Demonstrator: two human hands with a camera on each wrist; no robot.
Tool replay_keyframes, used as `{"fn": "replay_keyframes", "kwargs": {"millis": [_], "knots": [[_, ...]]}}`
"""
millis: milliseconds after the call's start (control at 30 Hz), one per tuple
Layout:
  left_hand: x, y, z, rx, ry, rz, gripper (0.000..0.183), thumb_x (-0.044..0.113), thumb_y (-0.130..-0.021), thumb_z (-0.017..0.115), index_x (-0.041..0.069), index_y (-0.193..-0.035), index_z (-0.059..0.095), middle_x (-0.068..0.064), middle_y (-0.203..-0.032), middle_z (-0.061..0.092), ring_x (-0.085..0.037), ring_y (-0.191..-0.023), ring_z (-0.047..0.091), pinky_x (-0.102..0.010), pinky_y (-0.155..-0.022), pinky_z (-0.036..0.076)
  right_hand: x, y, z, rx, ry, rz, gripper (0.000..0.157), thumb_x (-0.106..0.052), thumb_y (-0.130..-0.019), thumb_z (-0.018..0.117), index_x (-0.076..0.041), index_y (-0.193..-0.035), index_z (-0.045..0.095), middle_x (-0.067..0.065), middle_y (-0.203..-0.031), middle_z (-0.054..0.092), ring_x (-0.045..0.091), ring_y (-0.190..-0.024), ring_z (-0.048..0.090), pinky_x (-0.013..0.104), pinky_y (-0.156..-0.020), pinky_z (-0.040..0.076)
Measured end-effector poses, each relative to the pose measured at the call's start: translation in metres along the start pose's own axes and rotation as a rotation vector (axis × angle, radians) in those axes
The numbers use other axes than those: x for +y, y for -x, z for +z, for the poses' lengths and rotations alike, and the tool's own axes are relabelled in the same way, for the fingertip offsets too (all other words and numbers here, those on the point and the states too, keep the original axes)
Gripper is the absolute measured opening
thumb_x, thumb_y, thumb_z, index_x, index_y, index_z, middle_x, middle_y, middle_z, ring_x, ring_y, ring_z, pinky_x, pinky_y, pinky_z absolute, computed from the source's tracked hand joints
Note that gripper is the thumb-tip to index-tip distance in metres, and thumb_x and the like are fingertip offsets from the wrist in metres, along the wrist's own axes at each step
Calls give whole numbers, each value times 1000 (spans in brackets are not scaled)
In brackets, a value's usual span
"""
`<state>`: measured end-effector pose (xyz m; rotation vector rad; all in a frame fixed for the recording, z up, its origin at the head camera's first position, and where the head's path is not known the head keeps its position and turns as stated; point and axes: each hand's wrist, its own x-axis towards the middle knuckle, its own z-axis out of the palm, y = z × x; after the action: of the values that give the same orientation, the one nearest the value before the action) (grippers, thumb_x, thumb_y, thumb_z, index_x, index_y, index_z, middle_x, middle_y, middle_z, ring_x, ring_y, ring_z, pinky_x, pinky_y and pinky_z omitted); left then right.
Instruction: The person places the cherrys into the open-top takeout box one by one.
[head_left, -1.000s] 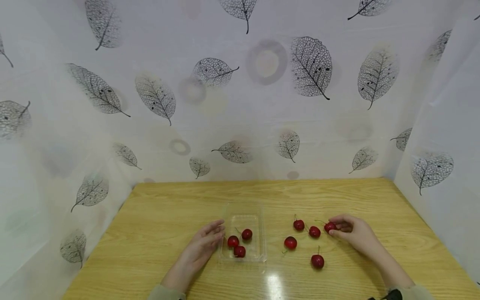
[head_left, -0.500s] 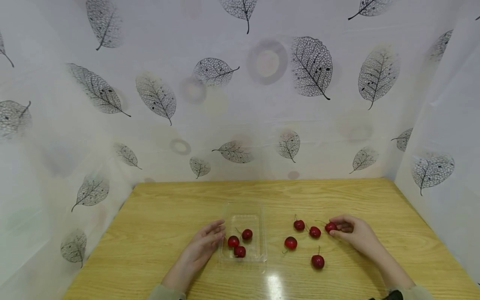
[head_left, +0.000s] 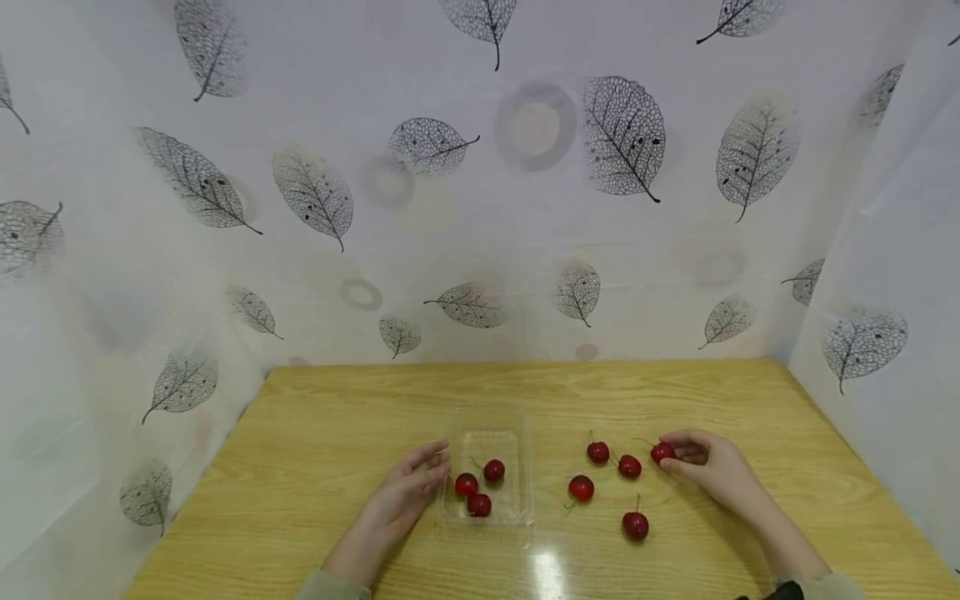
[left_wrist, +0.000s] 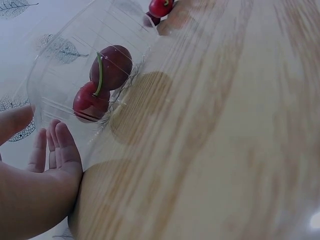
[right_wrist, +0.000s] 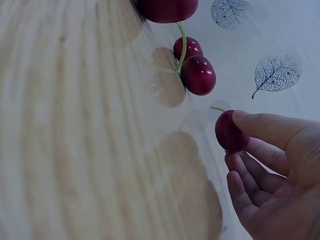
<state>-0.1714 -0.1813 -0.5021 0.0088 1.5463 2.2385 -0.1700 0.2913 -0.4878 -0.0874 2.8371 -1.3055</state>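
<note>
My right hand [head_left: 708, 467] pinches a dark red cherry [right_wrist: 230, 132] between thumb and fingertips, its stem pointing left. At the left, my left hand [head_left: 408, 492] rests on its side on the table, fingers extended loosely with their tips right at the wall of a clear plastic container [head_left: 513, 497]. Inside that container lie 3 cherries [head_left: 493, 471], grouped toward its left and front. In the left wrist view, two of them [left_wrist: 111, 67] show through the transparent wall, and the left thumb [left_wrist: 17, 120] is close to the rim.
Several loose cherries with stems lie between the container and my right hand, among them one at the back [head_left: 597, 452] and one nearest the front [head_left: 635, 526]. The wooden table [head_left: 337, 408] is bordered by leaf-printed white sheeting [head_left: 480, 225] at the back and sides.
</note>
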Motion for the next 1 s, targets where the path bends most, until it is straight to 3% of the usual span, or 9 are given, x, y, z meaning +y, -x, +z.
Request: {"fn": "replay_keyframes", "kwargs": {"millis": [233,533,833,1000], "knots": [[0,1,0,1,-6,-3,41,0,-105,58,8,-144,55,6,-123,57,-5,-112,61,-18,-101,51,-6,-2,0,16,15,3,41,-18,-92,84,4,-125,72,19,-115,77,-5,-88,65,17,-80,57],[1,1,0,5,-21,-9,49,1,-104,59,1,-152,47,5,-125,55,-5,-113,59,-19,-101,50,-20,-6,0,35,23,-40,41,-18,-91,85,3,-125,72,18,-115,77,-4,-89,65,17,-81,57],[2,2,1,18,-16,-13,51,0,-103,59,-1,-152,45,4,-124,55,-5,-112,59,-18,-101,50,-36,-8,1,37,18,-62,40,-19,-93,83,1,-126,72,20,-120,76,14,-99,72,18,-84,58],[1,1,0,16,-4,-11,48,-1,-103,59,0,-151,48,4,-123,55,-5,-112,60,-19,-102,50,-44,-10,3,44,4,-72,39,-18,-93,83,0,-126,73,19,-120,76,13,-98,72,18,-84,57]]}}
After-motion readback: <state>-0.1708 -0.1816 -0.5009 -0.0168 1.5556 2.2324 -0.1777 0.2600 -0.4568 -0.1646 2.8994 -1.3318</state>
